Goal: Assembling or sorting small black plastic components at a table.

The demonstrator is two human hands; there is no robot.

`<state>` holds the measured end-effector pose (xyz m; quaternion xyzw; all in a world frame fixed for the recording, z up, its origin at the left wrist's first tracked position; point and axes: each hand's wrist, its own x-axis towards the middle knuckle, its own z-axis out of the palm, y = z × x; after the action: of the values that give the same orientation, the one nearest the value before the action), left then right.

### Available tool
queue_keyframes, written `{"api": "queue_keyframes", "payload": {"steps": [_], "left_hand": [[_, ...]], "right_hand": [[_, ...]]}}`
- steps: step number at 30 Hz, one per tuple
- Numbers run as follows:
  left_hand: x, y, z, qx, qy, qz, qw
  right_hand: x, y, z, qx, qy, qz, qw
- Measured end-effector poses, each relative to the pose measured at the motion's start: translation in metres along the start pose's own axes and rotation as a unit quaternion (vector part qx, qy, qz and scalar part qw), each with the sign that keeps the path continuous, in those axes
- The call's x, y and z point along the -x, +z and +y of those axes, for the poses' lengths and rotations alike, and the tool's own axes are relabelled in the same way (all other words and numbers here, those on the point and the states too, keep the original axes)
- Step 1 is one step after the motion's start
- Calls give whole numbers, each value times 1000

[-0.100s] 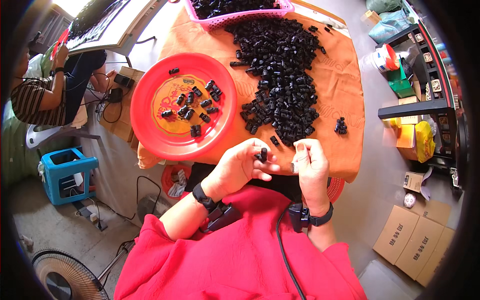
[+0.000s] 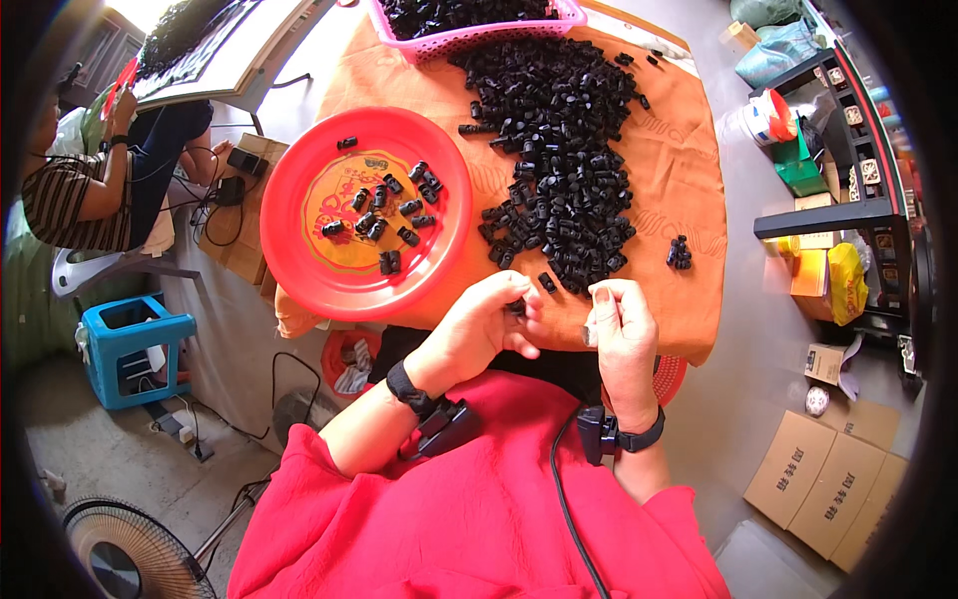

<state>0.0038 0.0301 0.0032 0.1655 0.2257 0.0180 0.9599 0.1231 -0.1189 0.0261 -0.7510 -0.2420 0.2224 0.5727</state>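
My left hand (image 2: 471, 329) is curled near the table's front edge, palm turned up. Its fingers close around a small black cylindrical plastic part (image 2: 517, 307), mostly covered by them. To its right, my right hand (image 2: 629, 339) is in a pinch, thumb against fingers; what it holds, if anything, is too small to make out. Just beyond both hands spreads a large pile of similar black parts (image 2: 574, 190), with one loose part (image 2: 547, 283) at its near edge. Left of the pile stands a round red plastic tray (image 2: 284, 225) with several black parts scattered in it.
An orange cloth (image 2: 679, 309) covers the table. A pink basket (image 2: 449, 45) full of black parts stands at the far edge. A small cluster of parts (image 2: 680, 253) lies at right. A blue stool (image 2: 135, 339), a fan (image 2: 130, 549) and a seated person (image 2: 85, 195) are at left; cartons (image 2: 828, 484) at right.
My left hand has turned slightly and shifted a little left, and its fingers now cover more of the black part. My right hand has barely moved.
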Motion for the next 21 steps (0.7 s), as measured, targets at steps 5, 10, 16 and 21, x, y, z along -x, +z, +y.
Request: {"api": "queue_keyframes", "payload": {"steps": [5, 10, 16, 21], "left_hand": [[-25, 0, -18, -628, 186, 157, 739], [-33, 3, -30, -761, 279, 149, 566], [-38, -2, -35, -800, 264, 155, 517], [-24, 5, -19, -659, 304, 122, 677]], "right_hand": [[1, 0, 2, 25, 1, 2, 1000], [2, -2, 1, 39, -4, 1, 999], [4, -1, 4, 33, -9, 5, 999], [3, -1, 1, 35, -13, 5, 999]]}}
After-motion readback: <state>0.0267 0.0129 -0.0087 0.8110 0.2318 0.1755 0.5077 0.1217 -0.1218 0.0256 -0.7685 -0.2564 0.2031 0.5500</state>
